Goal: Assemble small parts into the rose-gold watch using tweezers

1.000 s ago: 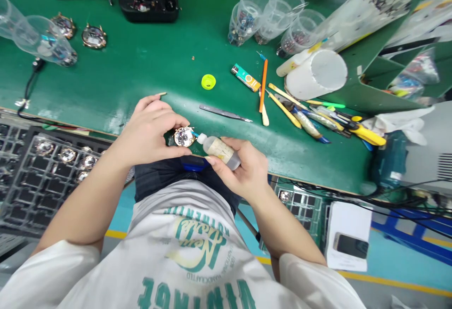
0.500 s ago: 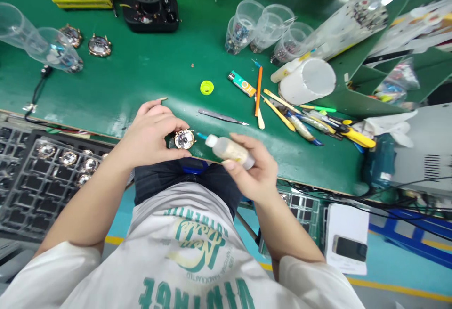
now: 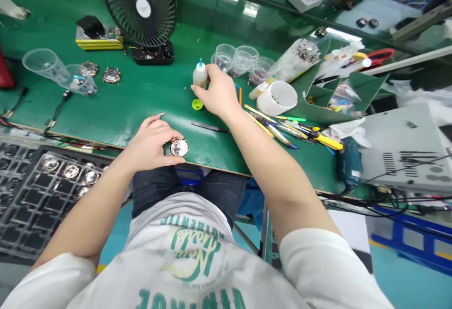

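Note:
My left hand [image 3: 152,143] pinches a round gold-rimmed watch case [image 3: 179,147] at the near edge of the green bench [image 3: 141,97]. My right hand [image 3: 218,92] reaches out over the bench, its fingers wrapped round a small squeeze bottle [image 3: 199,74] with a blue tip. The bottle stands upright just beyond a yellow-green cap [image 3: 197,104]. Steel tweezers [image 3: 208,126] lie between my two hands.
A black fan [image 3: 140,5] stands at the back, with several clear cups [image 3: 240,60] of parts to its right. Sticks, pens and a white roll [image 3: 278,98] crowd the right. Two watch cases [image 3: 106,73] lie by tipped cups at left. A tray [image 3: 45,186] of watch cases sits below the bench.
My right hand has carried the bottle away from the watch case, out to the middle of the bench, and turned it upright. The view has tilted up. My left hand has kept its hold.

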The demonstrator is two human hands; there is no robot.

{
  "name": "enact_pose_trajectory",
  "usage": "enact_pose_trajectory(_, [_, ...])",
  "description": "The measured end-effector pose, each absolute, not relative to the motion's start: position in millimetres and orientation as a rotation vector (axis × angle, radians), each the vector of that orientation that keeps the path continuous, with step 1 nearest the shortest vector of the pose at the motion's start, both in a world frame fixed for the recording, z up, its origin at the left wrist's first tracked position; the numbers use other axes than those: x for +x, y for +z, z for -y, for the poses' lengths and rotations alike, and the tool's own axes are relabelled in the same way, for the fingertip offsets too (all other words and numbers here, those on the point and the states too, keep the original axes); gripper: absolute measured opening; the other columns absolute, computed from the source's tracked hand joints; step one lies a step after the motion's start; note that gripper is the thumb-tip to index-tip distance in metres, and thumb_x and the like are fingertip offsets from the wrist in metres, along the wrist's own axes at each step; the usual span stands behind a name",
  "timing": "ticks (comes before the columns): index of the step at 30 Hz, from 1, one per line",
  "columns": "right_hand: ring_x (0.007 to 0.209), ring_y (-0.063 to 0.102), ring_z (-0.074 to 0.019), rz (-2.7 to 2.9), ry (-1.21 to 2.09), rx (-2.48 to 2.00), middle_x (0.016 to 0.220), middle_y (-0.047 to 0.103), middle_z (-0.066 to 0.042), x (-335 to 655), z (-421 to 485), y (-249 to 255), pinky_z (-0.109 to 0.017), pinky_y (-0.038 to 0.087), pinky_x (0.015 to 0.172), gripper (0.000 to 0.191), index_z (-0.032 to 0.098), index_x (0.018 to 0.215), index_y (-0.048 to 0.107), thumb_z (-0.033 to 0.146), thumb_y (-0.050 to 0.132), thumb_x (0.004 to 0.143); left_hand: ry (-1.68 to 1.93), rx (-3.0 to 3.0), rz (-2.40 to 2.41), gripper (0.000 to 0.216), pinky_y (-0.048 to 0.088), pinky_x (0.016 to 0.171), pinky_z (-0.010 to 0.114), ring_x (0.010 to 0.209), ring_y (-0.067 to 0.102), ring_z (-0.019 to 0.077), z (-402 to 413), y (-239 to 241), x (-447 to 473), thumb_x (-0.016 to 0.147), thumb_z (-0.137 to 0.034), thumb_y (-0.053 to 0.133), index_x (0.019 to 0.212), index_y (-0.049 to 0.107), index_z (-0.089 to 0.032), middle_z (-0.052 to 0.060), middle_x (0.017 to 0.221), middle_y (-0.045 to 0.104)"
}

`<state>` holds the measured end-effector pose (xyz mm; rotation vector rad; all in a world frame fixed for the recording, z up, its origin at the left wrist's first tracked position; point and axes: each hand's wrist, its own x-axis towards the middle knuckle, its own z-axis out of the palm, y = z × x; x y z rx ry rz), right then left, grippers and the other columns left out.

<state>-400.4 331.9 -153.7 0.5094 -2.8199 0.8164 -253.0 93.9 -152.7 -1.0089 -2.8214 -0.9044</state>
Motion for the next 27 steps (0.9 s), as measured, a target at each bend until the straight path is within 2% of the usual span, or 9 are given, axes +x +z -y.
enact_pose_trajectory(4, [0.119, 0.068, -0.0386, 2.785, 0.765, 0.538, 0.132, 0.073, -0.018, -379, -343, -148, -0.057, 0.055, 0.105, 0.053, 0.014, 0.147, 0.056, 0.036, 0.067, 0.1, -0.913, -0.984, 2.819, 0.043, 0.036, 0.126, 0.056, 0.101, 0.069, 0.0259, -94, -153, -253, 0.084, -0.06, 0.085, 0.107, 0.076, -0.025, 0.001, 0.091, 0.074])
enact_pose_trajectory(7, [0.123, 0.064, -0.0395, 2.756, 0.514, 0.701, 0.135, 0.071, -0.02, -335, -365, -135, -0.058, 0.051, 0.109, 0.047, 0.015, 0.143, 0.064, 0.043, 0.061, 0.106, -0.919, -0.96, 2.819, 0.045, 0.038, 0.125, 0.056, 0.104, 0.069, 0.027, -95, -154, -253, 0.082, -0.059, 0.087, 0.111, 0.076, -0.026, 0.003, 0.097, 0.076])
enact_pose_trajectory(9, [0.115, 0.065, -0.0395, 2.802, 0.27, 0.805, 0.126, 0.074, -0.021, -303, -379, -131, -0.057, 0.052, 0.101, 0.046, 0.012, 0.138, 0.069, 0.045, 0.061, 0.107, -0.917, -0.95, 2.833, 0.049, 0.039, 0.124, 0.056, 0.105, 0.069, 0.0275, -95, -154, -253, 0.079, -0.059, 0.089, 0.112, 0.076, -0.025, 0.003, 0.099, 0.077])
enact_pose_trajectory(11, [0.104, 0.067, -0.0359, 2.824, 0.085, 0.865, 0.117, 0.076, -0.02, -277, -388, -132, -0.05, 0.054, 0.088, 0.039, 0.01, 0.131, 0.074, 0.038, 0.057, 0.11, -0.916, -0.944, 2.845, 0.049, 0.04, 0.124, 0.056, 0.103, 0.069, 0.0273, -95, -155, -253, 0.077, -0.059, 0.09, 0.11, 0.077, -0.024, 0.002, 0.095, 0.075])
enact_pose_trajectory(13, [0.096, 0.069, -0.0322, 2.807, 0.05, 0.847, 0.11, 0.078, -0.018, -259, -393, -138, -0.045, 0.054, 0.078, 0.032, 0.011, 0.122, 0.077, 0.031, 0.055, 0.111, -0.925, -0.943, 2.834, 0.047, 0.04, 0.124, 0.056, 0.102, 0.068, 0.0269, -94, -155, -253, 0.078, -0.058, 0.091, 0.107, 0.077, -0.025, 0.002, 0.091, 0.074])
enact_pose_trajectory(15, [0.093, 0.072, -0.0288, 2.761, 0.238, 0.773, 0.107, 0.08, -0.016, -248, -393, -145, -0.042, 0.056, 0.078, 0.026, 0.015, 0.116, 0.076, 0.031, 0.057, 0.111, -0.938, -0.943, 2.812, 0.045, 0.041, 0.123, 0.055, 0.102, 0.068, 0.0266, -94, -156, -253, 0.079, -0.058, 0.091, 0.107, 0.078, -0.025, 0.001, 0.091, 0.073])
enact_pose_trajectory(20, [0.08, 0.076, -0.0172, 2.572, 1.268, 0.446, 0.108, 0.081, -0.005, -229, -381, -161, -0.031, 0.063, 0.074, 0.017, 0.024, 0.116, 0.067, 0.037, 0.07, 0.106, -0.961, -0.95, 2.782, 0.047, 0.043, 0.122, 0.054, 0.103, 0.068, 0.0266, -93, -157, -254, 0.079, -0.06, 0.092, 0.108, 0.079, -0.025, 0.002, 0.094, 0.074])
enact_pose_trajectory(24, [0.095, 0.08, -0.0185, 2.425, 1.612, 0.419, 0.115, 0.081, -0.006, -219, -365, -166, -0.033, 0.068, 0.085, 0.012, 0.025, 0.115, 0.071, 0.027, 0.073, 0.103, -0.955, -0.951, 2.792, 0.047, 0.043, 0.122, 0.053, 0.103, 0.068, 0.0267, -93, -156, -254, 0.079, -0.061, 0.091, 0.107, 0.079, -0.025, 0.002, 0.094, 0.074])
enact_pose_trajectory(27, [0.108, 0.081, -0.0213, 2.247, 1.728, 0.526, 0.123, 0.079, -0.007, -214, -351, -165, -0.036, 0.07, 0.092, 0.02, 0.026, 0.115, 0.075, 0.017, 0.079, 0.098, -0.942, -0.944, 2.841, 0.046, 0.041, 0.123, 0.054, 0.104, 0.068, 0.0272, -94, -154, -255, 0.08, -0.062, 0.089, 0.106, 0.079, -0.026, 0.001, 0.093, 0.074])
